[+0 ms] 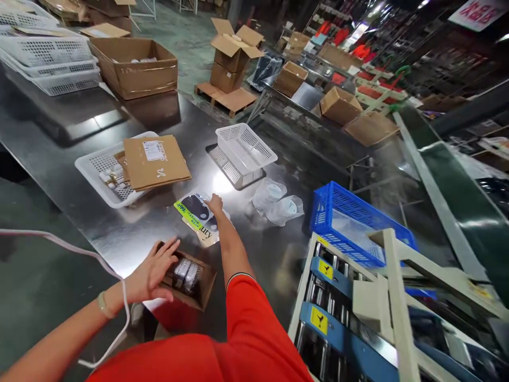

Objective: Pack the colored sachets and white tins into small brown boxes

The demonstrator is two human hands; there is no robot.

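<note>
My left hand [153, 273] is at the left rim of a small open cardboard box [207, 289], its fingers stretched out and apart. Inside that box lie silvery wrapped items [186, 275], partly in shadow. My right hand [216, 204] reaches forward over the metal table, fingers closed on the upper right part of a flat eye mask packet [190, 216] with dark round shapes and a yellow-green printed strip. Under this packet, a beige packet [207, 234] with black lettering shows in part. To the right of my right hand lie clear-wrapped round white items [274, 197].
A white basket [93, 172] holds small white-capped items and flat cardboard [157, 162]. Another white basket [246, 148] stands farther back. On the right are a blue crate [324, 209] and a roller conveyor [326, 297]. A white cable [107, 268] crosses my left wrist.
</note>
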